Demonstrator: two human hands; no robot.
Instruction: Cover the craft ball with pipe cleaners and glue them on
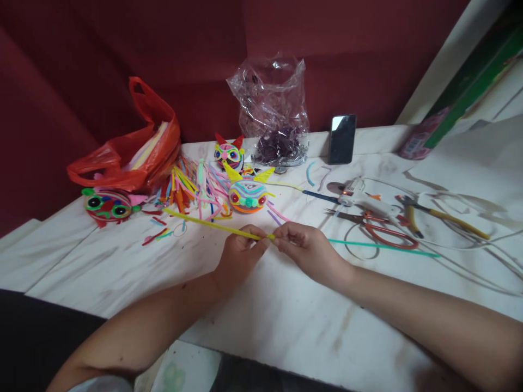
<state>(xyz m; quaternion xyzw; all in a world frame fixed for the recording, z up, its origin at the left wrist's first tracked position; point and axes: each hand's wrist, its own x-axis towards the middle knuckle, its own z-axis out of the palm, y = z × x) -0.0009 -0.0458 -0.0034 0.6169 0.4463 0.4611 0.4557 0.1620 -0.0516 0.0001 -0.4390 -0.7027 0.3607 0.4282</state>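
Note:
My left hand (239, 253) pinches a long yellow pipe cleaner (204, 222) that stretches out to the left above the tabletop. At its near end, a small folded or coiled bit shows between my two hands, where my right hand (306, 247) grips it with thumb and fingers. Just beyond my hands sits a ball-shaped animal head (248, 195) with yellow ears and red eyes. Behind it is a similar head (229, 155) with red ears, and a third head (110, 206) with green trim rests at the left. A green pipe cleaner (388, 249) lies right of my right hand.
Loose pipe cleaners (192, 188) spill beside a red plastic bag (159, 149). A clear bag (280, 117) and a phone (342, 139) stand against the wall. To the right lie a glue gun (368, 201), red-handled scissors (392, 231), pliers (449, 218) and a looping white cable (490, 256).

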